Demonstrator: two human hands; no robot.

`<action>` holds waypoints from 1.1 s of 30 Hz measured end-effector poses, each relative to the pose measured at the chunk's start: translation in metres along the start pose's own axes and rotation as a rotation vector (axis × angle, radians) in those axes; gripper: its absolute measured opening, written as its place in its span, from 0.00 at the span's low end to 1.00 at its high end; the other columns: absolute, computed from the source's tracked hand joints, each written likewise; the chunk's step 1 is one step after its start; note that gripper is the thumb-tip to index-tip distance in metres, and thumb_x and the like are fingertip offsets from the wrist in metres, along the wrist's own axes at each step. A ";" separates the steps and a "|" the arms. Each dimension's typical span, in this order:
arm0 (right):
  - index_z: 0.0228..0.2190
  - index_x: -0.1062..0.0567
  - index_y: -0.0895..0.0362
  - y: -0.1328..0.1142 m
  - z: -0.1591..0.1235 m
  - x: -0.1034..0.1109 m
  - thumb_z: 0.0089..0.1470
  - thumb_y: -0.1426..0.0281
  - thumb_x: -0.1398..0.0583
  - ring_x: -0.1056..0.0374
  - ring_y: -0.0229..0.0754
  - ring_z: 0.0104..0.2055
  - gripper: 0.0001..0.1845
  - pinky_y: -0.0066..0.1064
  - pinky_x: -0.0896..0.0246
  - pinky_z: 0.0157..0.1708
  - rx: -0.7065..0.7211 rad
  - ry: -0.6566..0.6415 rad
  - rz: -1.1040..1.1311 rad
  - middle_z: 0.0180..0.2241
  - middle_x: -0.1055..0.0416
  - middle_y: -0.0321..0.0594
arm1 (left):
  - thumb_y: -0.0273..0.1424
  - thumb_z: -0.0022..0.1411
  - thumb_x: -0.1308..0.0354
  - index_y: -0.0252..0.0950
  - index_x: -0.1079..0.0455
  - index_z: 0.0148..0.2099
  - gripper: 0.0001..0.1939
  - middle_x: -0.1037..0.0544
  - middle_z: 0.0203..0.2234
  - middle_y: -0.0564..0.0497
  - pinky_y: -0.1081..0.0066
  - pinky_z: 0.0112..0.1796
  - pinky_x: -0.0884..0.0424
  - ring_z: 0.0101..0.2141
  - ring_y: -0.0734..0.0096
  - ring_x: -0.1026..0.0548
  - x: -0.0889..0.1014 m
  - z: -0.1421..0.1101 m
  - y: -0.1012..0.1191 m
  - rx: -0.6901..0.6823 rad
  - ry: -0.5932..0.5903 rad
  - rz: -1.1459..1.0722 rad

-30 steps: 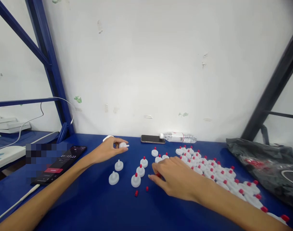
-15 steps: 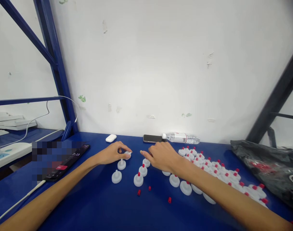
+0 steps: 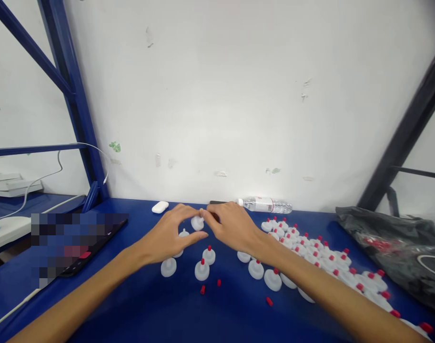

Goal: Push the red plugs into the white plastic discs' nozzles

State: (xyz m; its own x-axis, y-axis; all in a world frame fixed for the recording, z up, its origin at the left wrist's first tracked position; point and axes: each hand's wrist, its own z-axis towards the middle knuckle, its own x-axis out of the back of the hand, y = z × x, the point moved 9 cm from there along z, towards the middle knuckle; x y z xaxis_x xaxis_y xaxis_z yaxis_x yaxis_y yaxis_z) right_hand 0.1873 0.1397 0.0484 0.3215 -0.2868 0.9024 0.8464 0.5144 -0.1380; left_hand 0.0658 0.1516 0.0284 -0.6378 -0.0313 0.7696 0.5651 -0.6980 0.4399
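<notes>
My left hand (image 3: 172,233) arches around a white nozzle cap (image 3: 196,223), its thumb and index finger apart. From the other side, the thumb and fingertips of my right hand (image 3: 235,223) close on the nozzle of this cap, which tilts to the right. Whether a red tip is between those fingers is hidden. Under my left hand stand white caps without red tips, one at the front (image 3: 168,267). Nearer me are two white caps with red tips, one at the front (image 3: 202,270). Loose red tips (image 3: 202,289) lie on the blue table (image 3: 188,317).
Many red-tipped caps (image 3: 315,255) crowd the right side. Beyond them lies a dark plastic bag (image 3: 385,247). Along the wall are a white case (image 3: 160,207), a partly covered phone (image 3: 214,202) and a water bottle (image 3: 265,205). A large phone (image 3: 110,233) with a cable lies left.
Both hands have come together at the white nozzle cap. My left thumb and index finger have spread, while my right fingers have closed. One loose red tip has shifted right.
</notes>
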 end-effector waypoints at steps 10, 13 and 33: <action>0.25 0.31 0.55 -0.003 -0.011 -0.004 0.71 0.62 0.50 0.42 0.33 0.22 0.23 0.29 0.56 0.25 0.048 -0.022 0.247 0.20 0.32 0.31 | 0.37 0.60 0.30 0.41 0.20 0.49 0.15 0.20 0.35 0.52 0.64 0.40 0.31 0.37 0.63 0.26 0.001 -0.005 0.008 -0.040 0.181 -0.027; 0.22 0.32 0.56 -0.003 -0.013 -0.002 0.69 0.62 0.47 0.44 0.33 0.20 0.23 0.31 0.59 0.24 0.040 -0.014 0.250 0.19 0.33 0.31 | 0.40 0.60 0.30 0.42 0.20 0.50 0.17 0.20 0.35 0.51 0.65 0.37 0.30 0.35 0.65 0.25 0.006 -0.005 0.005 -0.004 0.187 -0.053; 0.22 0.27 0.57 -0.032 -0.023 0.033 0.74 0.65 0.52 0.31 0.33 0.26 0.30 0.26 0.42 0.33 0.224 0.215 0.636 0.23 0.23 0.33 | 0.44 0.59 0.46 0.37 0.25 0.31 0.17 0.23 0.21 0.51 0.67 0.33 0.31 0.26 0.66 0.26 -0.010 0.002 0.036 0.090 -0.299 -0.691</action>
State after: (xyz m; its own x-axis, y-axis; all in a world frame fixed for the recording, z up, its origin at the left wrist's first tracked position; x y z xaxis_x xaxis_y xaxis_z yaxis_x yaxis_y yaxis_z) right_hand 0.1803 0.0952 0.0735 0.8210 -0.0172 0.5706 0.3664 0.7824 -0.5035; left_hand 0.0933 0.1285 0.0374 -0.7004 0.5964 0.3920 0.1366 -0.4271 0.8938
